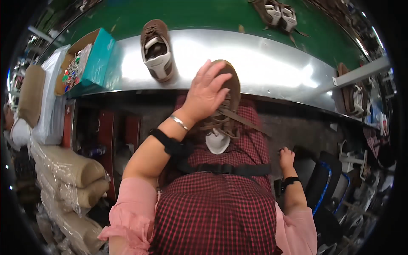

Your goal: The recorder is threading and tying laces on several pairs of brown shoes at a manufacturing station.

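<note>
My left hand [205, 90] holds a brown lace-up sneaker [231, 80] across its toe, fingers spread over the upper. The sneaker's toe lies over the bench edge and its heel end is toward my lap. Its brown laces [238, 117] hang loose to the right, and a white piece [217, 142] shows at the collar. Down at my right side, apart from the sneaker, is my right hand [287, 158] with its fingers curled; what they hold, if anything, cannot be made out. A second brown and white sneaker [158, 63] stands on the metal bench, left of my left hand.
The shiny metal bench [272, 72] borders a green belt [204, 17] carrying another pair of sneakers [278, 16]. At left stand a teal box [98, 59] of small colourful items and plastic-wrapped tan rolls [72, 165]. A metal bar [361, 72] juts in at right, above more sneakers [355, 95].
</note>
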### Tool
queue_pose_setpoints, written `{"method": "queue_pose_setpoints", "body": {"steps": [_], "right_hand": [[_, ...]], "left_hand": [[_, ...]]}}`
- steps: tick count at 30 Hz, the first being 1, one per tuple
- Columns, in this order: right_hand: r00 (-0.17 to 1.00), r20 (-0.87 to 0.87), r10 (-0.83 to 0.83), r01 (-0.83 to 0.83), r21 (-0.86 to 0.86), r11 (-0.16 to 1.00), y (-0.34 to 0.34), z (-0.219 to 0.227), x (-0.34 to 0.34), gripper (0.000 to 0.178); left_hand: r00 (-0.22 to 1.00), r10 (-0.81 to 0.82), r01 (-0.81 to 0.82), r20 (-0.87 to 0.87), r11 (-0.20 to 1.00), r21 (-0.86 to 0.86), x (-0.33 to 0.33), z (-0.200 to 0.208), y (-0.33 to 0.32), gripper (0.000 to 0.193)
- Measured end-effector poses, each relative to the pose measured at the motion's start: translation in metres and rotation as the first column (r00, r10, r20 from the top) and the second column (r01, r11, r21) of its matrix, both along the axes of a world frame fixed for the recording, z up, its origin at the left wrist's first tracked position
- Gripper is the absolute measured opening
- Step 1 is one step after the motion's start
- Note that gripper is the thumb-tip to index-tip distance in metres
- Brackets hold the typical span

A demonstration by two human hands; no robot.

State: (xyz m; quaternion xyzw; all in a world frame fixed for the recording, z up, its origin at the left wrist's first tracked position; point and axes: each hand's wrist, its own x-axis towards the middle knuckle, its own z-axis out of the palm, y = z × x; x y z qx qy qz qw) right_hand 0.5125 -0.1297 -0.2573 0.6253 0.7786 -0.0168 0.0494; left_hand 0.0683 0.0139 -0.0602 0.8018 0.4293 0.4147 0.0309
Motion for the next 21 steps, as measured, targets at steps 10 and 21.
{"method": "queue_pose_setpoints", "body": {"steps": [10,21], "right_hand": [[0.837,-0.547,-0.010,0.067,0.084,0.994,0.060,0.136,-0.072,0.013],[0.463,-0.563,0.684,-0.476,0.493,0.728,0.105,0.209,-0.255,0.022]], "left_hand": [[0.985,0.144,-0.041,0.092,0.723,-0.689,-0.021,0.005,-0.074,0.023],[0.996,0.068,-0.092,-0.062,0.761,-0.642,-0.062,0.020,-0.090,0.018]]}}
